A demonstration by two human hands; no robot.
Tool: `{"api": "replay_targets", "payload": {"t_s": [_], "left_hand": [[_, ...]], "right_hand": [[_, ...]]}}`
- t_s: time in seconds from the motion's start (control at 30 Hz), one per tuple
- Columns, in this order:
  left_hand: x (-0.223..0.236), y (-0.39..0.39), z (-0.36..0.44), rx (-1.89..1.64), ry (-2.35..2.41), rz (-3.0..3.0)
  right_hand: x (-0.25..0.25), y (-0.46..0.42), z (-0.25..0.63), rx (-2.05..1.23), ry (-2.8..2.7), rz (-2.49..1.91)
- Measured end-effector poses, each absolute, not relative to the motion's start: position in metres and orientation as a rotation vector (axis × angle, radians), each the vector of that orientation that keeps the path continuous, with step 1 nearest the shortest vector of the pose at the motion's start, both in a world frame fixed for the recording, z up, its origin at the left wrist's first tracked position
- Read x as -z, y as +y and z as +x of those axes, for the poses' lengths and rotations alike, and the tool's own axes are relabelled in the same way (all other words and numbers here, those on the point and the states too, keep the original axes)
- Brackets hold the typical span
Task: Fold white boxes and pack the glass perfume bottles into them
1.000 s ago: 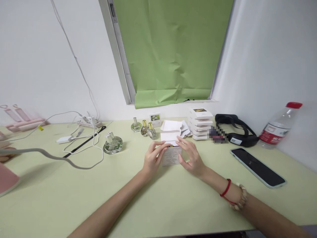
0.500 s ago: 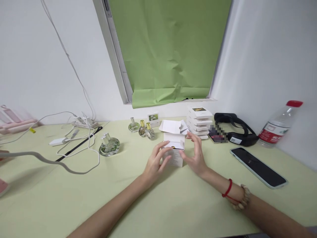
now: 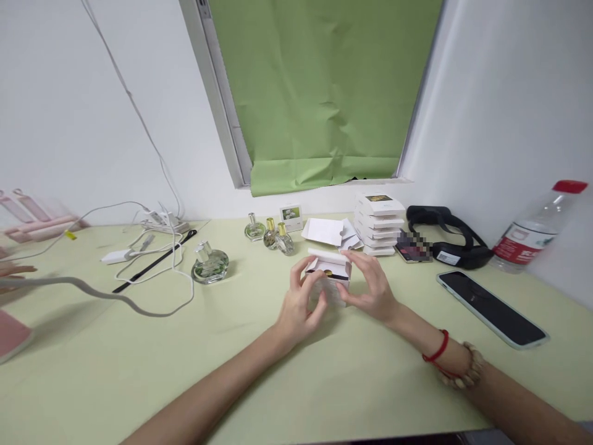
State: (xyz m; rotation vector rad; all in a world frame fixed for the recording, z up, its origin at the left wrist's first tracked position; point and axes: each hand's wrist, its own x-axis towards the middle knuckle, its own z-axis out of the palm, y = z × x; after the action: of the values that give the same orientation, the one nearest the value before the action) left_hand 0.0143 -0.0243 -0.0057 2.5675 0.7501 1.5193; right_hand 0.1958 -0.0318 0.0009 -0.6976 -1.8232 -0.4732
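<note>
A small white cardboard box (image 3: 334, 295) stands upright on the table in front of me, its top flap raised at the back. Inside, a round gold cap (image 3: 328, 272) shows against a dark edge; what lies below it is hidden. My left hand (image 3: 301, 304) grips the box's left side, with fingers at the rim and the thumb at the front. On the opposite side, my right hand (image 3: 374, 289) holds it between thumb and curled fingers. Flat white cartons (image 3: 324, 232) lie just behind the box.
Several perfume bottles (image 3: 210, 264) stand left of the box, near a small picture box (image 3: 291, 217). White boxes are stacked (image 3: 377, 222) behind my right hand. At right are a phone (image 3: 491, 308), a black headset (image 3: 456, 247) and a water bottle (image 3: 525, 232). Another person's hand (image 3: 16, 271) and cables (image 3: 152, 312) are at left.
The box's back flap has folded down toward the opening, and more of the gold cap and dark edge shows. Both hands stay on the box. Another person's hand shows more at left.
</note>
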Motion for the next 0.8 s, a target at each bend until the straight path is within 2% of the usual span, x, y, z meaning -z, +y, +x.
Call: {"api": "replay_targets", "payload": {"t_s": [0.1, 0.47, 0.8], "left_hand": [[0.0051, -0.0210, 0.0141, -1.522, 0.773, 2.628], [0.0086, -0.0144, 0.0129, -1.468, 0.794, 2.634], [0.0108, -0.0163, 0.0156, -1.519, 0.733, 2.543]], "right_hand": [[-0.0021, -0.0329, 0.1945, 0.530, -1.897, -0.643], [-0.0045, -0.0343, 0.1936, -0.081, -1.798, -0.675], [-0.0064, -0.0347, 0.1925, -0.229, -1.711, -0.712]]}}
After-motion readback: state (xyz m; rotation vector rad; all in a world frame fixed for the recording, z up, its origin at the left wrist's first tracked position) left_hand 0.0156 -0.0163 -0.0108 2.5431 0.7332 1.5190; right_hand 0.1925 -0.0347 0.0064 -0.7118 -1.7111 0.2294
